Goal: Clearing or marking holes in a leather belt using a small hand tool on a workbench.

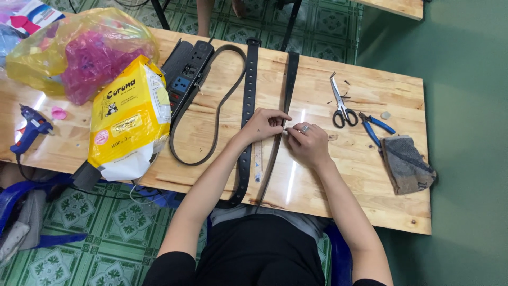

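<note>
Pale pine boards make up the worktop (222,159), which fills most of the view over a green tiled floor (111,233). At about ten o'clock sit a yellow plastic bag of pink scraps (79,50) and, just below it, a yellow and white packet (129,119); a black power strip (186,69) lies at eleven o'clock beside them. A thin looped strap (219,106) and a wide punched belt (247,106) run from twelve o'clock toward the body. The narrow dark strap (288,85) beside them is the one being worked, lying lengthways down the middle of the worktop. The left hand (263,124) is closed in a pinch on its edge, and the right hand (308,143), ring showing, is closed in a pinch just beside it at three o'clock; whatever small item sits between the fingertips is too small to tell. To do this well, I judge the strap should stay flat and straight, with both pinches close together so the spot does not twist. Scissors (341,108) and blue-handled pliers (374,127) wait at two o'clock, a grey cloth (406,164) at three, a blue glue gun (30,127) at nine.
</note>
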